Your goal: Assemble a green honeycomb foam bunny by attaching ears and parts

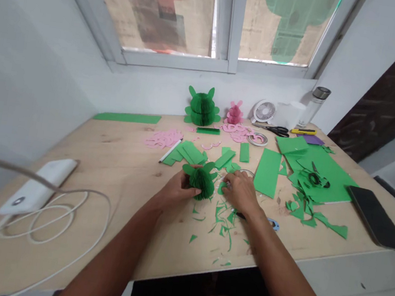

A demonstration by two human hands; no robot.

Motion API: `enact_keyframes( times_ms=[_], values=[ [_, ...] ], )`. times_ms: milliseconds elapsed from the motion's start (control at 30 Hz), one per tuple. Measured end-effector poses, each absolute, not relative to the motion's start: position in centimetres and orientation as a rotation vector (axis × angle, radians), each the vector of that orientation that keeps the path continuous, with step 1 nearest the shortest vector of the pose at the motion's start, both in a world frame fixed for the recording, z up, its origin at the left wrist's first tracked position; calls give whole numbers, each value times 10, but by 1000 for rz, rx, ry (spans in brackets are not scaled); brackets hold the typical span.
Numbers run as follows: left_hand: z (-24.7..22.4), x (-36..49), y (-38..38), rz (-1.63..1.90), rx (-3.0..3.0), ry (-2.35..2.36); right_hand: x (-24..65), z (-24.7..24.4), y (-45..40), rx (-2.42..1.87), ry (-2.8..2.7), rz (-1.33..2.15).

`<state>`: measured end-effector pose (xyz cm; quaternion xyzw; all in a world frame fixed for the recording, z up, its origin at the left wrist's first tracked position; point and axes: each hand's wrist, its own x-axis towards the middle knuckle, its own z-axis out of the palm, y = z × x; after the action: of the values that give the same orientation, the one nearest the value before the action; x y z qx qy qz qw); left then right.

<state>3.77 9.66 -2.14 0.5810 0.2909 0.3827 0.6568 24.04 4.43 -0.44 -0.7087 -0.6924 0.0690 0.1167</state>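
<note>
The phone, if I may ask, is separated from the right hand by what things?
In the head view, between the right hand and the phone lie a green card, green scraps, a green sheet and small scissors.

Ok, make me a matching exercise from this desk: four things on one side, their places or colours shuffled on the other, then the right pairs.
Things:
1. Phone
2. Small green paper figure
3. Fan
4. Utility knife

Places and colours:
A. White, beside the pink paper figure
B. Yellow, near the bottle
C. Black, at the right side of the table
D. Held in the left hand

Right pairs: 1-C, 2-D, 3-A, 4-B
</note>
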Motion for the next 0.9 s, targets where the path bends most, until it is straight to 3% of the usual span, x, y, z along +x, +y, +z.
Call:
enact_keyframes(
  times_ms=[200,600,900],
  values=[
    [-19,38,95,870,1305,672,240,-7,46,-1972,-1868,259],
    [-16,40,97,860,1298,612,247,-20,54,-1704,-1419,697],
    [-16,37,94,871,1259,696,234,-26,53,-1662,-1355,778]
  ],
)
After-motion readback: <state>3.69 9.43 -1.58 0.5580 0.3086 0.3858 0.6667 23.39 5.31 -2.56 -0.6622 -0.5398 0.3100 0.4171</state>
